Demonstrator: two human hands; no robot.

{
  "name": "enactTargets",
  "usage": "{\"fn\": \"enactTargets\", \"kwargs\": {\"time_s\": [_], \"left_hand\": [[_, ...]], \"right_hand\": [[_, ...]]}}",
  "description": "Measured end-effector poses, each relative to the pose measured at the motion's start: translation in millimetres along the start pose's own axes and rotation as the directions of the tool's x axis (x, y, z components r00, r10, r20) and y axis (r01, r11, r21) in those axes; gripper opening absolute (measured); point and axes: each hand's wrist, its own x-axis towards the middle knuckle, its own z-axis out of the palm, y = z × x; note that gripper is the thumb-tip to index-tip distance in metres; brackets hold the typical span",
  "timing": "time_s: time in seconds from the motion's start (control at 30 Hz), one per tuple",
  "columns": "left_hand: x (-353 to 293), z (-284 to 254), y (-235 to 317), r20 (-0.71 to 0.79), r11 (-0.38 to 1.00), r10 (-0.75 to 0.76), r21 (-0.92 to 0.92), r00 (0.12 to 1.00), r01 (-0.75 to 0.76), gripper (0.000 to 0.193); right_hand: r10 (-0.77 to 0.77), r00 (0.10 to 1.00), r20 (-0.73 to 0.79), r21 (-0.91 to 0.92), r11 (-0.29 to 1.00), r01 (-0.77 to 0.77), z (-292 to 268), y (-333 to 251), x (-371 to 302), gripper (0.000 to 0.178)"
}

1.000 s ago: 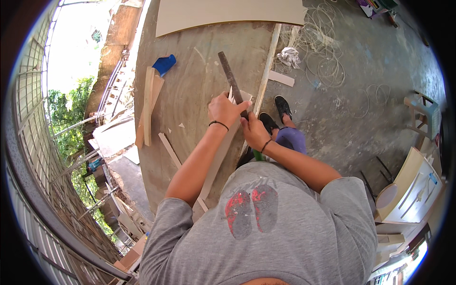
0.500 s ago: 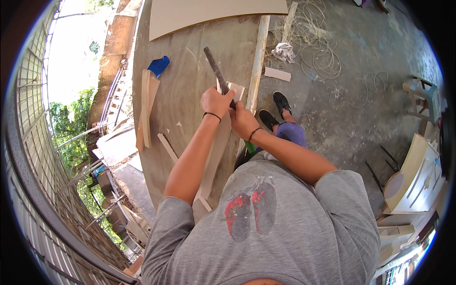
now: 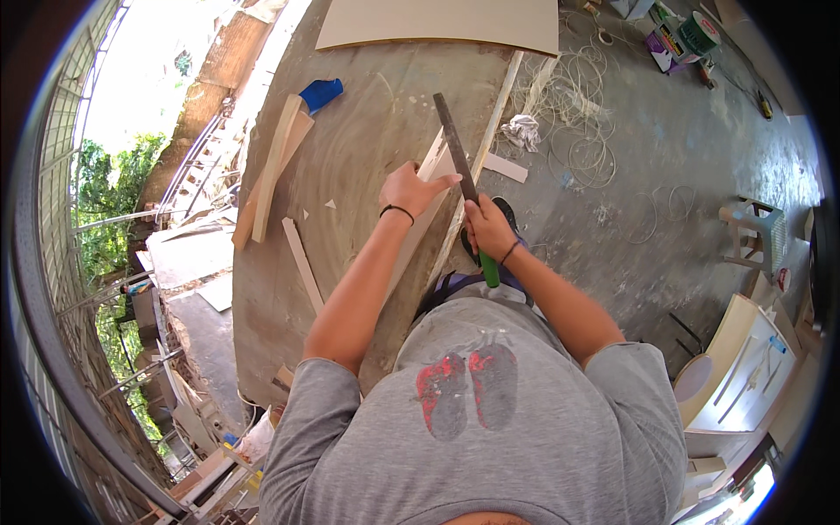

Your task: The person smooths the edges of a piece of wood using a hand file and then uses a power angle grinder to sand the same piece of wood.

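Note:
My right hand (image 3: 491, 229) grips a long dark file (image 3: 453, 136) near its green handle (image 3: 490, 270). The file slants up and away, tip farthest from me. On the workbench, my left hand (image 3: 415, 189) is wrapped round a pale wooden strip (image 3: 436, 168), its thumb stretched toward the file's blade. The strip runs lengthwise near the bench's right edge, partly hidden under the hand and forearm. I cannot tell whether the blade touches the strip.
On the bench (image 3: 367, 105) lie a pale board (image 3: 437, 22), crossed wooden strips (image 3: 273, 175), a blue piece (image 3: 321, 94) and a thin offcut (image 3: 303, 262). Tangled cord (image 3: 582, 114) and a crumpled cloth (image 3: 522, 131) lie on the floor. A stool (image 3: 754, 236) stands at right.
The file has shifted right and toward me, in my right hand. My left hand, earlier close against the blade, now sits apart on the strip. The whole view has turned slightly.

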Motion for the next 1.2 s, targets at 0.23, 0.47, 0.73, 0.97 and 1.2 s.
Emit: {"fn": "enactTargets", "kwargs": {"time_s": [0.23, 0.47, 0.73, 0.97, 1.2], "left_hand": [[-6.0, -1.1, 13.9, -0.026, 0.987, -0.078, 0.137, 0.997, 0.080, 0.093], [-6.6, -2.4, 11.6, -0.014, 0.990, -0.082, 0.116, 0.997, 0.083, 0.096], [-12.1, -6.7, 22.3, 0.007, 0.979, -0.053, 0.195, 0.999, 0.051, 0.078], [-7.6, -0.3, 13.7, 0.017, 0.993, -0.036, 0.110, 0.999, 0.034, 0.067], [2.9, 1.5, 5.4, -0.060, 0.996, -0.068, 0.051, 0.996, 0.071, 0.044]], "right_hand": [[0.025, 1.000, 0.008, 0.020, 0.999, -0.025, 12.6, 20.9, -16.6, 0.018], [0.022, 1.000, 0.019, 0.100, 0.995, -0.023, 18.5, 24.7, -18.6, 0.017], [-0.049, 0.996, -0.070, -0.216, 0.976, 0.032, 25.9, 37.4, 3.8, 0.023], [-0.048, 0.989, -0.140, -0.176, 0.984, 0.022, 51.3, 38.1, 3.0, 0.025], [-0.106, 0.989, -0.102, -0.354, 0.933, 0.063, 60.0, 25.3, 18.2, 0.030]]}}
